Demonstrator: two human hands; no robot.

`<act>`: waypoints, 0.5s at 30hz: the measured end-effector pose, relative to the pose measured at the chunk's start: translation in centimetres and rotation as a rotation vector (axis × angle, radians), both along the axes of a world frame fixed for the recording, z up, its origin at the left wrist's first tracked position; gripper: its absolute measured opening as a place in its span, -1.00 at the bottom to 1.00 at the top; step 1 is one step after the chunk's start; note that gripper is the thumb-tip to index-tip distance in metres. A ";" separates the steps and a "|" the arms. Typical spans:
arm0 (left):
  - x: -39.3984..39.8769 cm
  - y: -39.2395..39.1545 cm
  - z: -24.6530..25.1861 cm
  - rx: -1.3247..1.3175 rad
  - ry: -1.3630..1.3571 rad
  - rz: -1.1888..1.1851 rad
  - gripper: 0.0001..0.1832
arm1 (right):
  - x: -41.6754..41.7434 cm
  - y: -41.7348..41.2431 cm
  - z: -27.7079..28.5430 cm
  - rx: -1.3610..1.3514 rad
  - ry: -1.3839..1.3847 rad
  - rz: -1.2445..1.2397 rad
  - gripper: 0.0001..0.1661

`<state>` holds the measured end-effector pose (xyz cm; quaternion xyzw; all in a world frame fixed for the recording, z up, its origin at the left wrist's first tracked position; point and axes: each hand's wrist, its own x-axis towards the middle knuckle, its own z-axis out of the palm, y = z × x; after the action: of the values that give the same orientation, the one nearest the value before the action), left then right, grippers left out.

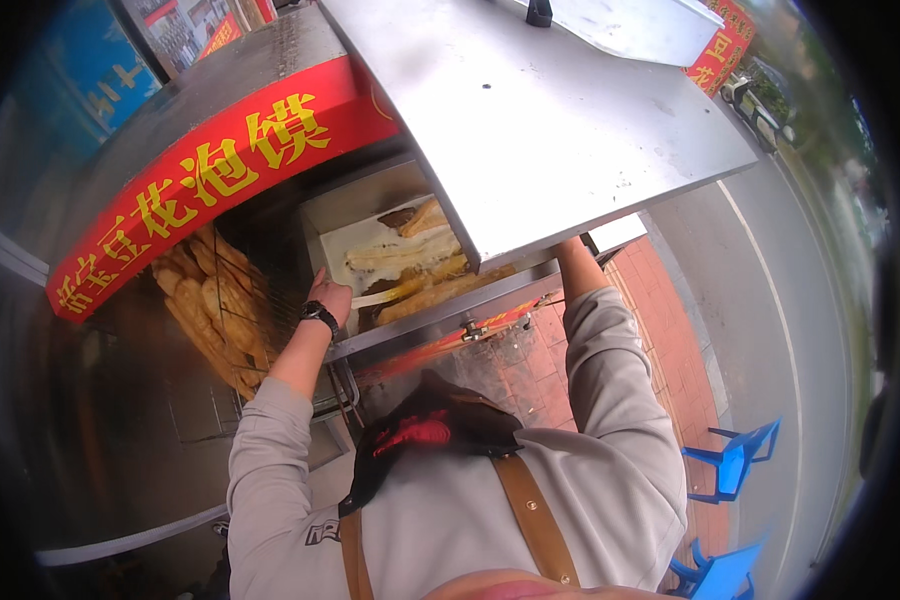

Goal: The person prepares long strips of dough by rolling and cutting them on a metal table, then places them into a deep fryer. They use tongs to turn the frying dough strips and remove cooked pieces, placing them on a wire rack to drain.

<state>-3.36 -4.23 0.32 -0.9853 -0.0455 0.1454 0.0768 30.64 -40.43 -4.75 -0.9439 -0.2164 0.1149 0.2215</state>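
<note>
My left hand [331, 297], with a dark watch at the wrist, is at the near left corner of a metal deep fryer [435, 319]. It is closed around the end of a pale stick-like utensil [375, 298], whose far end reaches into the oil. Several fried dough sticks [412, 255] lie in the foaming oil, some pale and some golden. My right hand [568, 244] goes under a large metal panel [555, 142] at the fryer's right. Only its wrist side shows; the fingers are hidden.
Left of the fryer, a wire rack [251, 330] holds several browned dough sticks [217, 300]. A red sign with yellow writing [217, 172] borders the hood above. A metal valve [472, 330] juts from the fryer's front. Blue plastic stools [735, 461] stand on the brick pavement [667, 300] beside the road.
</note>
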 end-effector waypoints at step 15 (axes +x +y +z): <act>0.7 0.7 -2.9 -0.009 -0.060 0.006 -0.80 | -1.3 -2.6 -0.8 -0.038 -0.038 0.016 -0.73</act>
<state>-2.69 -3.52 -2.61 -0.9895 -0.0502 0.1162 0.0703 29.33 -42.98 -5.57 -0.9482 -0.2258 0.1030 0.1983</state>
